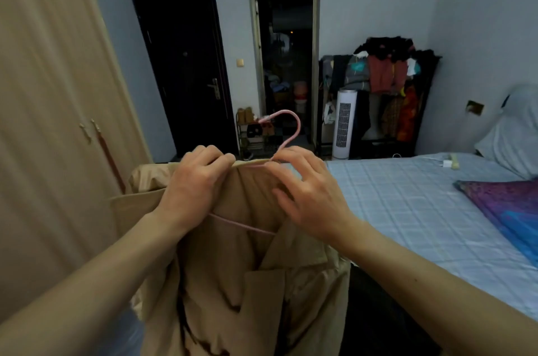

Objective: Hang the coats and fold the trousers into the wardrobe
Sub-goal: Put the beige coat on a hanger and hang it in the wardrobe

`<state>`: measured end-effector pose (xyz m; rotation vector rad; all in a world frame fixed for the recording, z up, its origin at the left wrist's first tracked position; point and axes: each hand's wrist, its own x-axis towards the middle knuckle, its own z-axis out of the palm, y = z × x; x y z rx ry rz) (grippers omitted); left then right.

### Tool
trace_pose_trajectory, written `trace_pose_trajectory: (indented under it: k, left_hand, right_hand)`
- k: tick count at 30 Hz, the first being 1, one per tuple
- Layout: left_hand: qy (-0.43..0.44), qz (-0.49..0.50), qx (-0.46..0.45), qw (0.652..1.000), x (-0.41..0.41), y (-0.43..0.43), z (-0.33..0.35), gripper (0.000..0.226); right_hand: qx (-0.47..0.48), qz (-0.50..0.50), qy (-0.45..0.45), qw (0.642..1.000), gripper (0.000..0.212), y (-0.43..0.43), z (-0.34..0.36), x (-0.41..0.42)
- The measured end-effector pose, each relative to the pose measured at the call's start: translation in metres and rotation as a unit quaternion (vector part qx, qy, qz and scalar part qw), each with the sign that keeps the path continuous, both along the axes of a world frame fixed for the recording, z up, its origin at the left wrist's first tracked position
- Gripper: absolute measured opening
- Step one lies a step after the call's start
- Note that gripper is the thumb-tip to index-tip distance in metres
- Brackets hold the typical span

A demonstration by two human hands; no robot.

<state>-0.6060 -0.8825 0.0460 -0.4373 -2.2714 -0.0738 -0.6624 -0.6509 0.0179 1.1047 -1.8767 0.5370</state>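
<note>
Both bare forearms reach forward, wrists raised. The left hand (pixel 195 184) curls over the collar of the coat (pixel 233 283), gripping cloth. The right hand (pixel 302 189) pinches the hanger (pixel 291 128) below its hook (other fingers splayed loose). The hanger is thin, pink and rounded. The coat is smooth beige, creased, and hangs between the ribbed wardrobe (pixel 43 93) and the checked bed (pixel 407 204).

head camera looks forward and down, close over both hands (pixel 250 189).
</note>
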Motion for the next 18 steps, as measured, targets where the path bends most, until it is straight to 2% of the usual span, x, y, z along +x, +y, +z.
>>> trace_pose_trajectory:
  k: [2,5,10,13,15,16,18]
  left_hand:
    - [0.0,0.025,0.008,1.0,0.018,-0.001,0.001,0.023]
    - [0.007,0.054,0.02,0.998,0.046,-0.003,0.001,0.022]
    - [0.026,0.081,0.04,0.996,0.085,-0.018,0.004,0.021]
    - [0.044,0.084,0.061,0.994,0.103,-0.03,0.01,0.026]
    - [0.051,0.078,0.067,0.993,0.117,-0.035,0.015,0.026]
    - [0.053,0.074,0.068,0.994,0.124,-0.038,0.016,0.026]
    - [0.057,0.069,0.067,0.994,0.14,-0.05,0.019,0.026]
  right_hand:
    - [-0.01,0.007,-0.065,0.998,0.041,0.017,-0.01,0.012]
    - [-0.006,-0.05,-0.159,0.986,0.042,0.035,-0.029,0.019]
    - [0.045,-0.093,-0.34,0.935,0.047,0.041,-0.052,0.034]
    - [0.056,-0.094,-0.364,0.925,0.026,0.032,-0.054,0.046]
    - [0.022,-0.082,-0.35,0.933,0.007,0.026,-0.05,0.053]
    - [0.002,-0.07,-0.335,0.94,0.004,0.023,-0.048,0.056]
    - [-0.023,-0.055,-0.304,0.951,0.012,0.014,-0.04,0.064]
